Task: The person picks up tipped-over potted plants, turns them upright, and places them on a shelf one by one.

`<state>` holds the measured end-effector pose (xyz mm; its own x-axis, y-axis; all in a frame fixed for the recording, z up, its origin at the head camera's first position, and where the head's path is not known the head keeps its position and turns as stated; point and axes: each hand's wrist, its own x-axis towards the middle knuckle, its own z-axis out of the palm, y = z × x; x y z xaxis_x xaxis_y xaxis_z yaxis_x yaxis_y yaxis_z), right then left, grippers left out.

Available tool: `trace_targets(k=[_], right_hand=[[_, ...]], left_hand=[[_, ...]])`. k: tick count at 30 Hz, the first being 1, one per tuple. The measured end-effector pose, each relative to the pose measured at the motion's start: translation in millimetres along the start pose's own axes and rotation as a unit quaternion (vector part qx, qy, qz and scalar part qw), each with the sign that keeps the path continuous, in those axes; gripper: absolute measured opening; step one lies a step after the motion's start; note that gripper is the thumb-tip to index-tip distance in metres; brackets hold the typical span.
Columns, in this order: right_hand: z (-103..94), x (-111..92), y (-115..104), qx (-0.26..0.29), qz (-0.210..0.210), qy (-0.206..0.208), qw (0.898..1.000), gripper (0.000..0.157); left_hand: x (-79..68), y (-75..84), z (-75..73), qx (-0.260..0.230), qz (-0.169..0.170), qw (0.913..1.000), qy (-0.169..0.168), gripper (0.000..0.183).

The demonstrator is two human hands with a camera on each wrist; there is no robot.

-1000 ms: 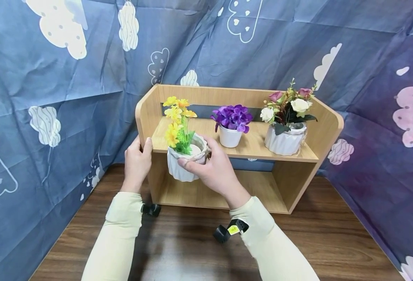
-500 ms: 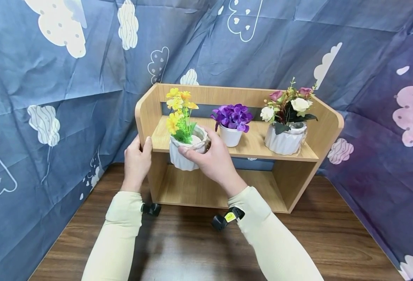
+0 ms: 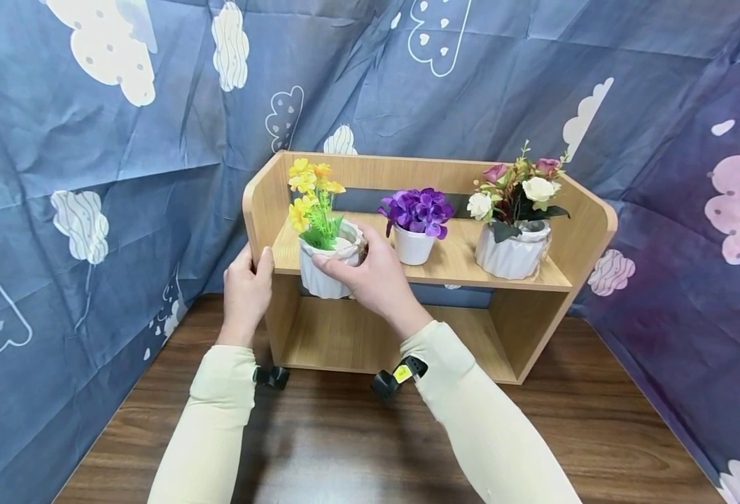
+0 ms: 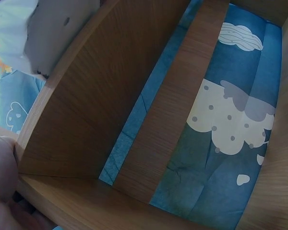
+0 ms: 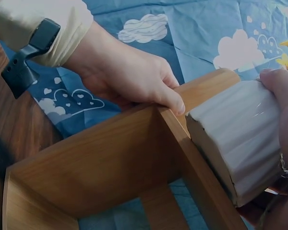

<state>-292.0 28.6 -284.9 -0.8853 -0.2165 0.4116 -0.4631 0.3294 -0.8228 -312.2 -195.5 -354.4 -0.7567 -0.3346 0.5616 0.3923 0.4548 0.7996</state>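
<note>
My right hand grips a white ribbed flower pot with yellow artificial flowers, its thumb across the near side by the rim. The pot is upright at the left end of the upper shelf board, overlapping its front edge. From the right wrist, the pot's base shows close over that edge. My left hand holds the left side panel of the wooden shelf, thumb on the front edge where the board meets it. In the left wrist view only part of this hand shows.
On the upper board stand a small white pot of purple flowers, in the middle, and a white pot of roses at the right. The shelf rests on a dark wooden table, before a blue cloud-print cloth.
My right hand has raised the yellow-flower pot from below the board's front edge to about board height, then shifted it slightly left. My left hand has stayed on the side panel.
</note>
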Motion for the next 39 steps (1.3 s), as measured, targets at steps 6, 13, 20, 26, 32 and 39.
trace_targets(k=[6, 13, 20, 26, 32, 39], right_hand=[[0.5, 5, -1, 0.0, 0.019, -0.006, 1.0, 0.073], [1.5, 13, 0, 0.005, 0.031, -0.02, 0.999, 0.074], [5.3, 20, 0, 0.001, 0.057, -0.005, 0.998, 0.084], [8.4, 24, -2, -0.025, 0.067, 0.007, 0.997, 0.087], [9.5, 30, -4, -0.047, 0.07, 0.01, 0.996, 0.087], [10.8, 40, -5, -0.075, 0.079, 0.007, 0.994, 0.089]], left_hand=[[0.3, 0.5, 0.0, 0.001, -0.003, 1.0, -0.002, 0.04], [0.1, -0.7, 0.2, 0.003, -0.004, 1.0, -0.005, 0.041], [-0.7, -1.3, 0.9, 0.004, 0.005, 1.0, 0.002, 0.038], [0.8, -0.9, 1.4, 0.009, 0.013, 0.9998, 0.011, 0.033], [1.4, -1.6, 1.3, 0.013, 0.014, 0.9998, 0.009, 0.032], [1.0, -1.8, 0.6, 0.01, 0.008, 0.9999, 0.006, 0.032]])
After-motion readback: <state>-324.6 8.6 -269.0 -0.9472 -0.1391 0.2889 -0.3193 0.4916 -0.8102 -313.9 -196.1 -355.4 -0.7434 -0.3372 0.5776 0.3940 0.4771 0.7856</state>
